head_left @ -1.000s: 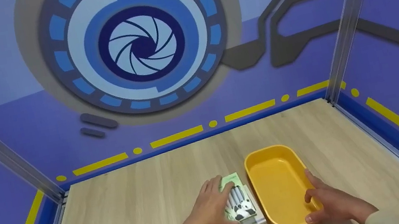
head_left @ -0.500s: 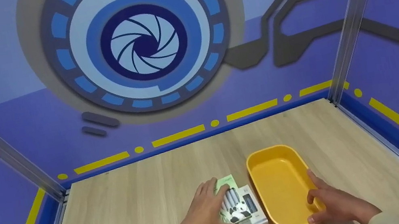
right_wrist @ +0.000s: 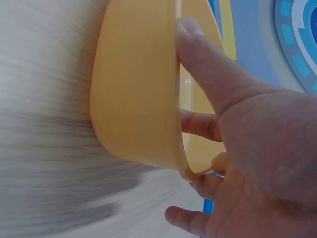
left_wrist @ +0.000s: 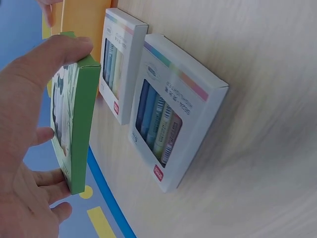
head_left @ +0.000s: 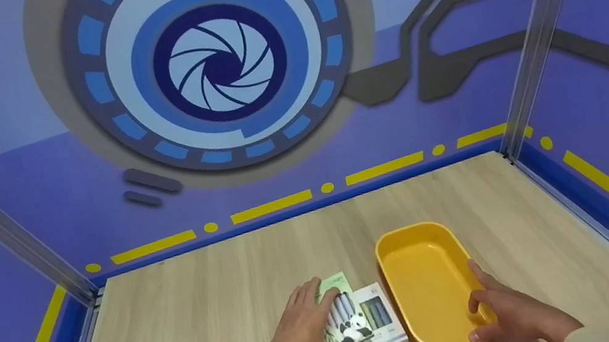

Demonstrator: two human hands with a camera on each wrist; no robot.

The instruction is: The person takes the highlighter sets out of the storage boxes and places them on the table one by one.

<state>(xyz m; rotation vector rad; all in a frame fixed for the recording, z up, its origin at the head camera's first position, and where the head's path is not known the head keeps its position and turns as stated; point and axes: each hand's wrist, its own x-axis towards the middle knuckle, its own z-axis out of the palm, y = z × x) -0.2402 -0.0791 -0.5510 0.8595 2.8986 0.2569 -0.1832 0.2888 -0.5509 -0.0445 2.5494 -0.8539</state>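
Note:
My left hand [head_left: 301, 329] grips a green box of pens with a panda picture [head_left: 345, 317] by its edges, the thumb at one end and fingers at the other. In the left wrist view this green box [left_wrist: 83, 124] is tilted on edge above the table. Below it lie two white highlighter boxes: one white box [head_left: 386, 332] next to the yellow tray, the other white box [left_wrist: 198, 104] mostly hidden under the hand in the head view. My right hand [head_left: 514, 309] pinches the right rim of the yellow tray [right_wrist: 138, 89], with the thumb and fingers around its edge.
The wooden tabletop [head_left: 193, 322] carries the boxes and the tray. Purple-blue printed walls [head_left: 302, 159] close off the back and sides, with metal posts [head_left: 530, 31] at the corners.
My left hand has moved left with the green box, uncovering more of the white box beside the tray. The right hand stays on the tray's rim.

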